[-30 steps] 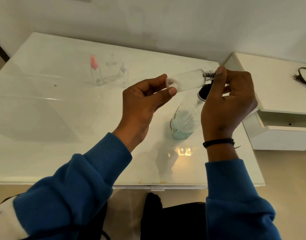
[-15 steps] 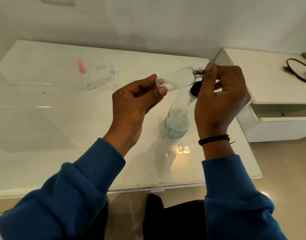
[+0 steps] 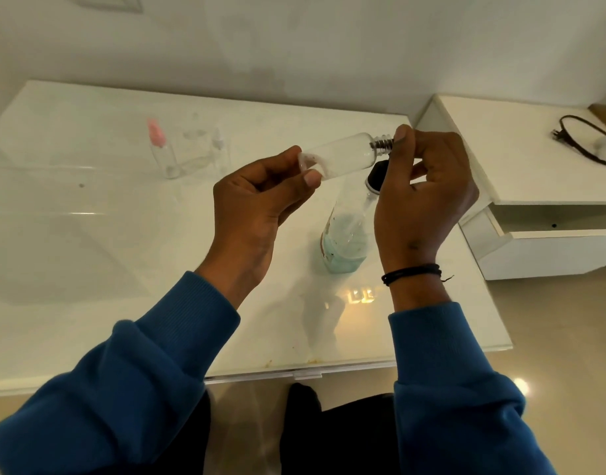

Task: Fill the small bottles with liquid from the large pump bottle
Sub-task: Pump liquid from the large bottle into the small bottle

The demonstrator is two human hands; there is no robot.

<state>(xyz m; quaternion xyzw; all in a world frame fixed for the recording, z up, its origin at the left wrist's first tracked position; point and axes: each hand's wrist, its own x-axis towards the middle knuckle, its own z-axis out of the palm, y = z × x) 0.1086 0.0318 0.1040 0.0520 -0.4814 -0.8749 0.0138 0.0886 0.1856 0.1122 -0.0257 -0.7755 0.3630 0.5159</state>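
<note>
A small clear bottle (image 3: 342, 154) lies almost level in the air, its threaded neck bare and pointing right. My left hand (image 3: 257, 204) pinches its base between thumb and fingers. My right hand (image 3: 421, 190) has its fingers curled, with the thumb tip against the threaded neck; what lies inside the fingers is hidden. Just below them the large bottle (image 3: 346, 241) stands on the white table (image 3: 89, 234), with pale blue liquid in its lower part and a black top (image 3: 377, 174).
At the table's far left stand a pink-capped small bottle (image 3: 159, 149) and two clear small bottles (image 3: 219, 149). A white side cabinet (image 3: 534, 186) stands to the right of the table, with a black cable (image 3: 579, 138) on top.
Both hands keep the same hold on the small bottle. Only the view has shifted slightly; the bottles on the table have not moved.
</note>
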